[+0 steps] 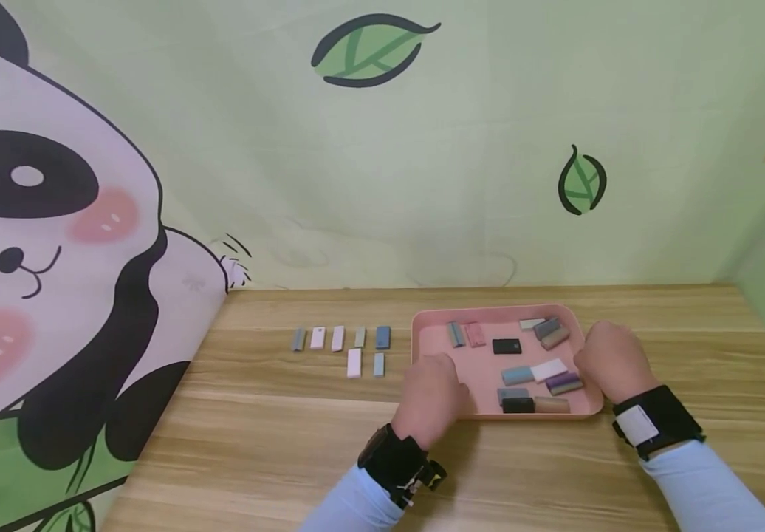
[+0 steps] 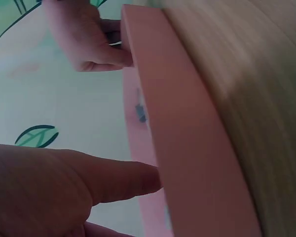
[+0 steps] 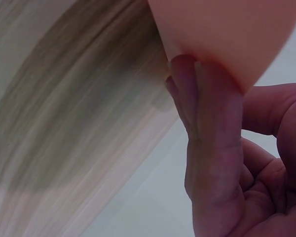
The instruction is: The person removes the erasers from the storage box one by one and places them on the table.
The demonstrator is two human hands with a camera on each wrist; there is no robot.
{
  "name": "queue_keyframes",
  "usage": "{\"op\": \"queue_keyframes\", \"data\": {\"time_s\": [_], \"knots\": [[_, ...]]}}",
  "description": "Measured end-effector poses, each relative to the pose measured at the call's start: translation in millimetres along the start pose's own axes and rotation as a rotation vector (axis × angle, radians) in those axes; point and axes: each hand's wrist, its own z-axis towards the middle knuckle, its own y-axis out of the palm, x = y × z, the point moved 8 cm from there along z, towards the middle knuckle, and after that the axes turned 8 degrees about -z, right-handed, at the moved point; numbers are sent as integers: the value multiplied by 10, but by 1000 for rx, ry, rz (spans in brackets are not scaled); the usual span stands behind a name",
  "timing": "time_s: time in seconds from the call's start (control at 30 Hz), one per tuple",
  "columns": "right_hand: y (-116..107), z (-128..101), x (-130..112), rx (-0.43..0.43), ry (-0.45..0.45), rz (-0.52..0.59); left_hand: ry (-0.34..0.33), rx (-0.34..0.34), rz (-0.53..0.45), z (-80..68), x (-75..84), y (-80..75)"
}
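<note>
Here: two hands (image 1: 522, 377) grip one pink tray (image 1: 436, 321); seven blocks (image 1: 349, 347) outside.

Head view high, downward; wrist views close, sharing pink tray (image 1: 422, 347).
</note>
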Motion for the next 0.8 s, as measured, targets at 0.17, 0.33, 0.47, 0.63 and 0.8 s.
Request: {"op": "queue_keyframes", "data": {"time_s": [0.17,0.33,0.47,0.63,0.8], "knots": [[1,5,-3,1,-6,1,-4,-11,60,39,-12,76],[2,2,-7,-1,-9,-12,27,-2,133,43,-1,89],[-1,0,-11,2,-11,-21,43,17,170,35,4,90],[7,-5,-11,-1,-6,-14,27,44,207,48,-14,103],[0,-3,-19,6,-11,-21,29,71,223,57,-21,130]]}}
